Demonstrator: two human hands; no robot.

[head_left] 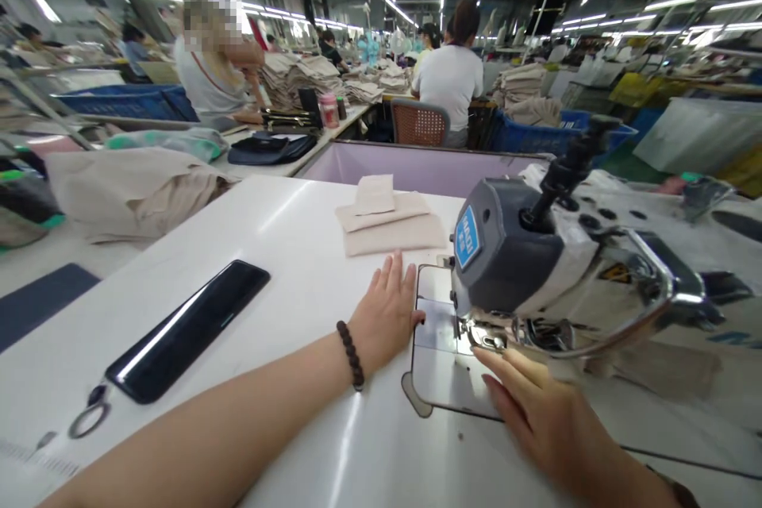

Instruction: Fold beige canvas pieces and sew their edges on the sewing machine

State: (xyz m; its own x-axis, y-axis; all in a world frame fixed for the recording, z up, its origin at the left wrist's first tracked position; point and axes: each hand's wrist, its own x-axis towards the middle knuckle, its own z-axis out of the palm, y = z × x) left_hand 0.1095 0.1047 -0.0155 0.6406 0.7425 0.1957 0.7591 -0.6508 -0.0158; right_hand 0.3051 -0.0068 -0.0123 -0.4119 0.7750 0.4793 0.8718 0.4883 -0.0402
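My left hand lies flat on the white sewing table, a dark beaded bracelet on its wrist. Its fingers are stretched out just short of a small stack of beige fabric pieces. The thumb reaches the edge of the metal throat plate. My right hand is by the presser foot of the sewing machine, fingers extended and thumb apart. Fingertips come close to the lit needle area; whether they touch the foot cannot be made out. No fabric shows under the foot.
A dark phone with a ring strap lies left on the table, near a navy sheet. Beige cloth is heaped behind it. A lilac bin borders the far table edge. Co-workers sit beyond, among fabric stacks and blue crates.
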